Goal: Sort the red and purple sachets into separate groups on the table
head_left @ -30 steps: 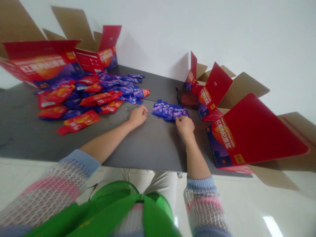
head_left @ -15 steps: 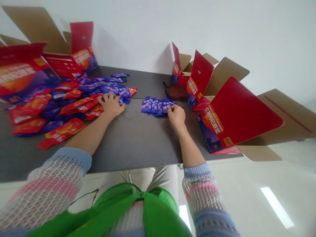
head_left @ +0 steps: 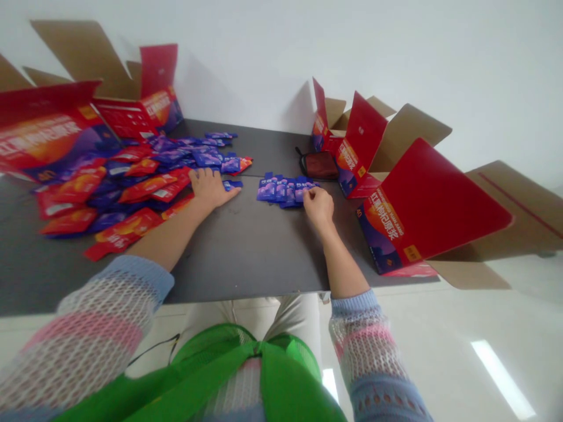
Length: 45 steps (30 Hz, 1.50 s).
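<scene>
Blue sachets (head_left: 285, 190) form a tight row mid-counter, the right hand (head_left: 317, 208) curled at their near edge, fingertips touching them – whether it grips any cannot be told. The left hand (head_left: 211, 189) lies flat and open, holding nothing, at the edge of a heap of red and blue sachets (head_left: 132, 190); open red cartons (head_left: 422, 205) stand at both far corners of the dark grey counter (head_left: 246, 264), a dark red pouch (head_left: 319, 165) near the right ones – white wall (head_left: 396, 47) behind.

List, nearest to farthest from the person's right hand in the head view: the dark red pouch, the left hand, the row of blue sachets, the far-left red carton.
1. Row of blue sachets: mid-table, touching the right hand.
2. Dark red pouch: just beyond the hand, toward the wall.
3. Left hand: to the left, beside the heap of sachets.
4. Red carton: far left.
</scene>
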{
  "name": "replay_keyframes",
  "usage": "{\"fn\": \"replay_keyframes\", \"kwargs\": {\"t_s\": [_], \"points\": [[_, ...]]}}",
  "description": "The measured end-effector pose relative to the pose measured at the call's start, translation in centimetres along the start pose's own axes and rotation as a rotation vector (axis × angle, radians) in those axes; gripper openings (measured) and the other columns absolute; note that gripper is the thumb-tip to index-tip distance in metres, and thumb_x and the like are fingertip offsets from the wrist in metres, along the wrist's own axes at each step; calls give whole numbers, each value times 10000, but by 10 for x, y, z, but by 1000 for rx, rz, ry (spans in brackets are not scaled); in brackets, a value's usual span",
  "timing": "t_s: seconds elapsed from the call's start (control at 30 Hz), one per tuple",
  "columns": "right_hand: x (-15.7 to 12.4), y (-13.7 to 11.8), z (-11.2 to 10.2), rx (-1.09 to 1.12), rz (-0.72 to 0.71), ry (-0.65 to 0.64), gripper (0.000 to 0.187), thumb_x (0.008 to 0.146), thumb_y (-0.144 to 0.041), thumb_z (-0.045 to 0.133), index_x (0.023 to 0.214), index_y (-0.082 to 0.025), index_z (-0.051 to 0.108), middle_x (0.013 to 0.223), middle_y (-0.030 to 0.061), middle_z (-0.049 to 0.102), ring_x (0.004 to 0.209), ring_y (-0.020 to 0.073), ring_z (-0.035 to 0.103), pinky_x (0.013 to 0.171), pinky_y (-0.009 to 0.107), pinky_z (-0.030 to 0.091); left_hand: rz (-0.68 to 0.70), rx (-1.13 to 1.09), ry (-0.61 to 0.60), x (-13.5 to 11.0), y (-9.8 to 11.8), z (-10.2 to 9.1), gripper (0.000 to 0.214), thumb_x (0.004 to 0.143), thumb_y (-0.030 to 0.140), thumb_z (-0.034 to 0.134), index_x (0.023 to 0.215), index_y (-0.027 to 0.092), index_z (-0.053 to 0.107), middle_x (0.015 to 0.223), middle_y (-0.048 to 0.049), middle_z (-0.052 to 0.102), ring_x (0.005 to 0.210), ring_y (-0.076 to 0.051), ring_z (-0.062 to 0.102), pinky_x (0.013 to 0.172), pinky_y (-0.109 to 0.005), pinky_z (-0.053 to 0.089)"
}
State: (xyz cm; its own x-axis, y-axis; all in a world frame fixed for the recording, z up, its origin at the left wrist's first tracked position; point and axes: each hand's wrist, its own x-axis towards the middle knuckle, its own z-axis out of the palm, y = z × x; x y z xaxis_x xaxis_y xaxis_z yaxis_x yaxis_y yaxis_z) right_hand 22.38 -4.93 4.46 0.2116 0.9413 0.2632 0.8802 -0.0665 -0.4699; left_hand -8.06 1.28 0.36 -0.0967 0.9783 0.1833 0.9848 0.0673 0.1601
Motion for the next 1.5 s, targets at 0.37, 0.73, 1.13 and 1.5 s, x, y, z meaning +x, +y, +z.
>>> {"fn": "replay_keyframes", "kwargs": {"t_s": [0.37,0.73,1.13,1.5], "points": [[2,3,2,2,5,-2,333,944,-339,457,954,-168,743,1011,137,735,913,248,669,830,340,473,80,-106,-114,2,-20,3,909,673,790,606,1305,137,577,1372,-272,502,1320,-513,386,1062,-652,236],[-1,-4,-2,56,-25,99,312,943,-325,472,963,-139,721,1011,130,712,936,243,645,880,342,453,-48,-275,1,1,-27,-8,683,767,654,663,1201,134,568,1118,-223,661,1085,-416,615,905,-495,458],[-29,-30,32,609,-258,-173,323,954,-466,454,926,-188,616,928,35,710,863,159,665,817,252,491,-93,-792,307,-76,62,5,379,1031,428,224,810,241,469,793,-79,603,868,-242,636,777,-376,485],[-61,-50,62,562,-356,-384,304,963,-450,513,1156,-218,555,906,36,697,726,184,664,711,281,511,-156,-1066,323,-79,79,24,257,1025,354,297,805,240,365,772,-21,504,774,-181,571,754,-318,486]]}}
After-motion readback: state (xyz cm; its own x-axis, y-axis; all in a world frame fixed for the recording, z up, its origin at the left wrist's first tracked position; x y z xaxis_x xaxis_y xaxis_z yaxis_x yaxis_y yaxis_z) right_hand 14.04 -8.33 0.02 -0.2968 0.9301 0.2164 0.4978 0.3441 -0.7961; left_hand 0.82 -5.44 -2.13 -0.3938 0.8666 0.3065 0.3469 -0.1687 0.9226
